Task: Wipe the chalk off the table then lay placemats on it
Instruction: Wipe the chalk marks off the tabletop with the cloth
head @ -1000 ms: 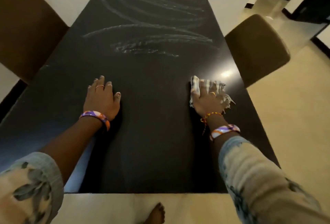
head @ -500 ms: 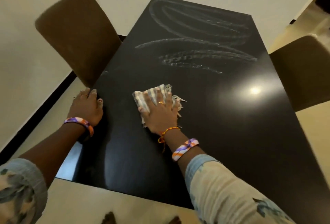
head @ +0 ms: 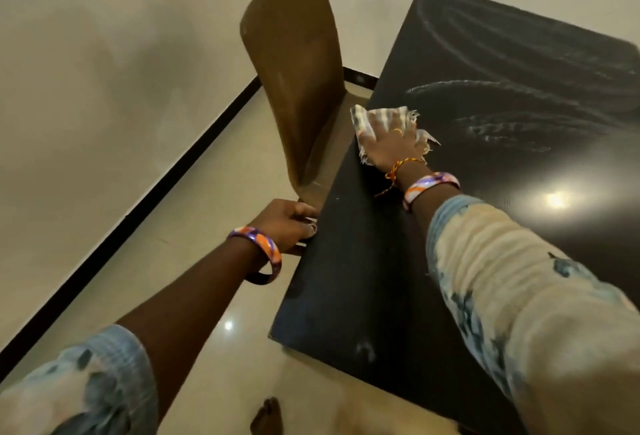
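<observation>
The black table (head: 485, 226) carries white chalk streaks (head: 512, 115) across its far half. My right hand (head: 391, 143) presses flat on a striped, frayed cloth (head: 381, 117) at the table's left edge, fingers spread over it. My left hand (head: 289, 223) grips the table's left edge nearer to me, fingers curled around the rim. No placemats are in view.
A brown chair (head: 298, 70) stands against the table's left side, just beyond my left hand. Pale tiled floor (head: 194, 226) and a wall with a dark skirting line lie to the left. A bare foot (head: 266, 417) shows at the bottom edge.
My right hand has swept the cloth leftward to the table's left edge. My left hand has slid off the tabletop onto the left rim. The view has swung left.
</observation>
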